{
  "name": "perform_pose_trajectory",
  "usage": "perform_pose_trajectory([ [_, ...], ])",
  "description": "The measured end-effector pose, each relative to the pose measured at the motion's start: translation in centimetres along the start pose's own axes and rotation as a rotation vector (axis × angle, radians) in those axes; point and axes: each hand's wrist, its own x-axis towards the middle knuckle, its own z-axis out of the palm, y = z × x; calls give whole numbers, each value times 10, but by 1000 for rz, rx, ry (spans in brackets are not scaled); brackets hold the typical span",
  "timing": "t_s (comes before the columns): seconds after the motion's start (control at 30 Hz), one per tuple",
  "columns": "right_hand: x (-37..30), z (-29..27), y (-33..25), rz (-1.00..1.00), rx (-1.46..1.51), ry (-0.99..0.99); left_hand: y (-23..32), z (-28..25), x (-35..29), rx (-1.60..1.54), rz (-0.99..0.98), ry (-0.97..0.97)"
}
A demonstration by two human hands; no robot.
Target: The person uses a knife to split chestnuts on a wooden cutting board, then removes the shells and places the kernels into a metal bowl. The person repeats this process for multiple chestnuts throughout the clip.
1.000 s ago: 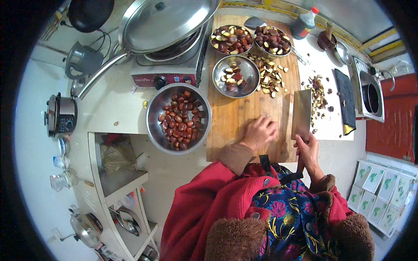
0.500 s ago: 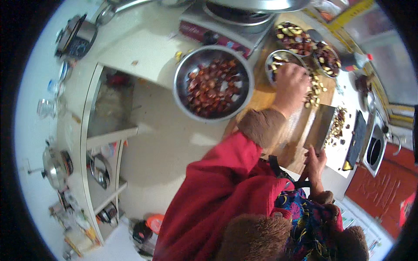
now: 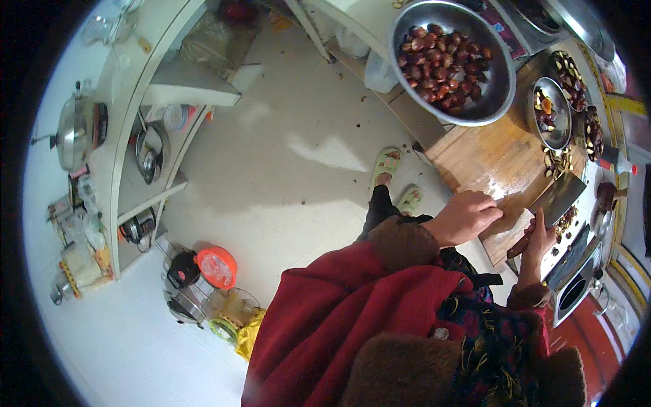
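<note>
My right hand (image 3: 539, 243) grips the handle of a wide-bladed cleaver (image 3: 559, 198), its blade over the right side of the wooden cutting board (image 3: 475, 159). My left hand (image 3: 468, 218) is over the board's near edge, fingers curled together; whether they hold anything is hidden. A large steel bowl (image 3: 503, 102) of glossy brown chestnuts (image 3: 444, 64) stands at the board's far left. Beyond the blade, a smaller steel bowl (image 3: 560, 140) contains a few chestnuts and pale pieces. Cut pieces (image 3: 557, 163) are piled between that bowl and the cleaver.
Two more bowls of cut pieces (image 3: 568, 78) (image 3: 593, 134) stand at the far right. Brown scraps (image 3: 567, 222) lie right of the cleaver, near a sink (image 3: 576, 288). White shelving (image 3: 152, 129) is at left. An orange basin (image 3: 217, 266) sits on the floor.
My left hand has drawn back from the small bowl to the board's near edge. The view has swung left, showing more floor. The cleaver is still in my right hand.
</note>
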Motion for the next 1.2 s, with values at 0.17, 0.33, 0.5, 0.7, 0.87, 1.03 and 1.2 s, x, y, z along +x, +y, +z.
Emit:
perform_pose_trajectory([
  [0.17, 15, -10, 8, -136, -75, -31, 12, -10, -63, -14, -204, 7],
  [0.33, 57, -12, 5, -215, -193, -30, 35, -12, -127, 54, -277, 55],
  [0.5, 31, -30, 15, -356, -59, -129, 74, -11, -217, 109, -468, 14],
  [0.7, -63, -70, 64, -415, -91, -187, 103, -12, -301, 83, -635, 33],
  [0.87, -112, -90, 86, -466, -258, -204, 111, -22, -318, 59, -671, 36],
  [1.03, -124, -79, 88, -475, -344, -217, 105, -45, -342, 88, -628, -19],
  [1.2, -110, -66, 101, -507, -594, -216, 97, -117, -378, 203, -754, 46],
])
